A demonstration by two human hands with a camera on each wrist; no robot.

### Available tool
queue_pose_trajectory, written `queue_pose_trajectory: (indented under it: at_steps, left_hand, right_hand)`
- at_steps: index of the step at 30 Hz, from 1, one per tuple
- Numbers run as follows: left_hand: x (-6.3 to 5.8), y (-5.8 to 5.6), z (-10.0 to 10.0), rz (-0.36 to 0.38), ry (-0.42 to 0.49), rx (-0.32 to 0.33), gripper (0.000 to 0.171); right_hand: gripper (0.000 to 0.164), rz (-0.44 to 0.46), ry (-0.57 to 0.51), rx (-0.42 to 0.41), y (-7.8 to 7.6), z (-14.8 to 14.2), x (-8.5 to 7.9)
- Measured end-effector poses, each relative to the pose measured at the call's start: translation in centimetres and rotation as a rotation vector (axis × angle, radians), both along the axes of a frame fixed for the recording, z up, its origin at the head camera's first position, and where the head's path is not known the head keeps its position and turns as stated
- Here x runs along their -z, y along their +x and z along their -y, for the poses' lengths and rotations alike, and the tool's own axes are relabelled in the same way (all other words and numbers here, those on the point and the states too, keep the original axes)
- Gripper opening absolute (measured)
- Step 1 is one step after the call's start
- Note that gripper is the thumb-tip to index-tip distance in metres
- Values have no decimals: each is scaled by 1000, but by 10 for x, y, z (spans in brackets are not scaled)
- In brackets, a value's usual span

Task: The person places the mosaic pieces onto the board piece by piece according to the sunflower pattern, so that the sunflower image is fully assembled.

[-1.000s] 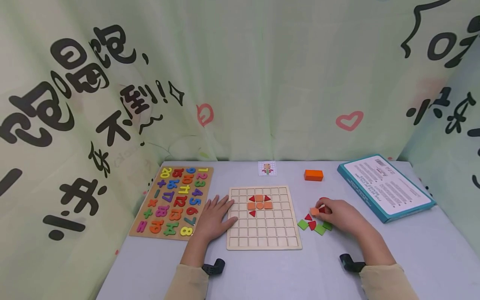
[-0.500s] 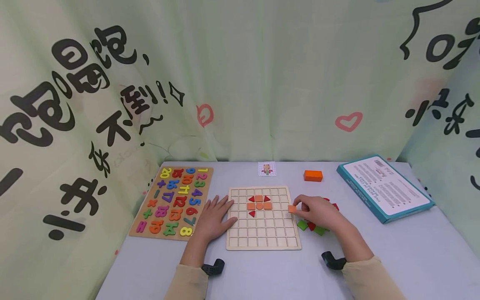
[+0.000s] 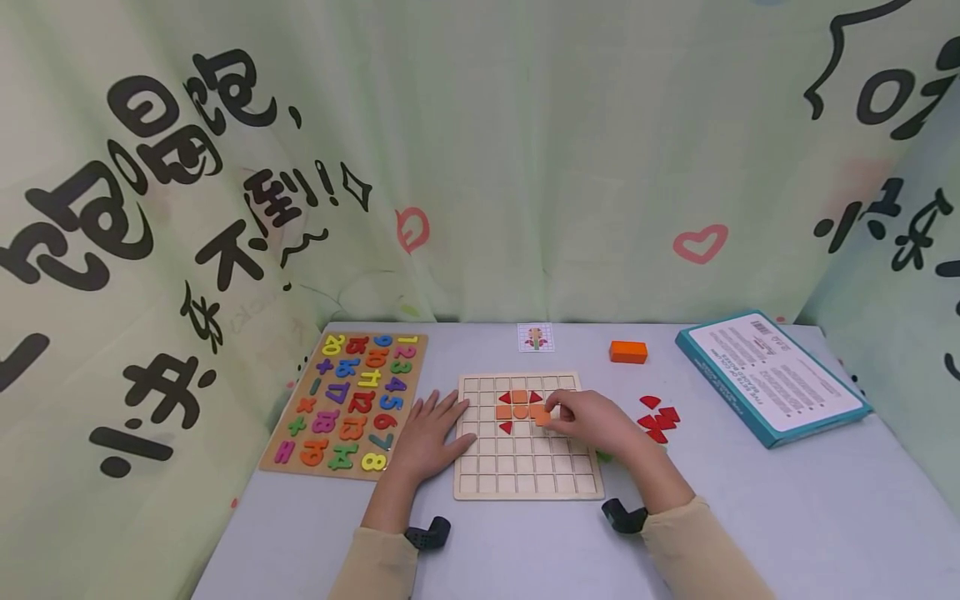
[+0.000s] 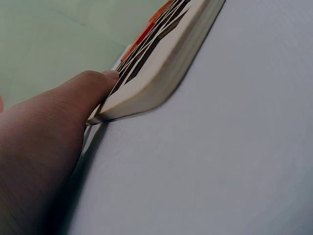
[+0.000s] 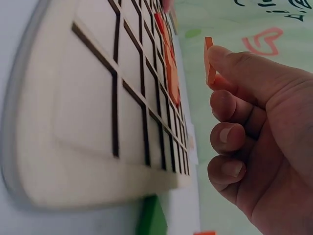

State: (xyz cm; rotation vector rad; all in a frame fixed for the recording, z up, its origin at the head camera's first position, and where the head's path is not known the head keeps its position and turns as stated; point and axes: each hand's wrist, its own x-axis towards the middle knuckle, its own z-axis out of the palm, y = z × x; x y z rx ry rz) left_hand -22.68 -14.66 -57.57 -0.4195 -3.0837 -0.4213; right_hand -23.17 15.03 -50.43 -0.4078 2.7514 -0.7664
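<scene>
Pinched between thumb and fingertip of the right hand (image 3: 596, 421) is a thin orange tile (image 5: 209, 63). From the head, this tile seems to overlap the right end of an orange row on the gridded wooden board (image 3: 525, 486); the right wrist view shows what that hides, a clear gap between tile and board. It also shows the other three fingers curled toward the palm, and a green piece (image 5: 152, 218) just beyond the board's edge, mostly covered by the arm in the head view.

The left hand (image 3: 426, 442) lies with fingers spread at the board's left side. Its wrist camera catches only the thumb, tip on the board's rim, and the rim's rounded thickness, which the head view flattens.

Only the head view takes in the whole layout: red triangles (image 3: 506, 427) around the orange pieces (image 3: 519, 397), loose red pieces (image 3: 668, 414) right of the board, a small picture card (image 3: 536, 337) beyond it, an orange block (image 3: 628, 352), a teal-edged box (image 3: 776, 379), and a number board (image 3: 327, 471) beside the left hand.
</scene>
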Motion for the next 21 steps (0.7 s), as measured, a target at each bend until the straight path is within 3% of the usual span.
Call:
queue_pose_trajectory:
  at_steps: [9, 21]
  left_hand:
    - [0, -1, 1, 3, 3, 6, 70]
    - [0, -1, 0, 5, -3, 2, 70]
  right_hand:
    - [18, -13, -41, -24, -3, 19, 13]
    - [18, -20, -7, -24, -3, 31, 21]
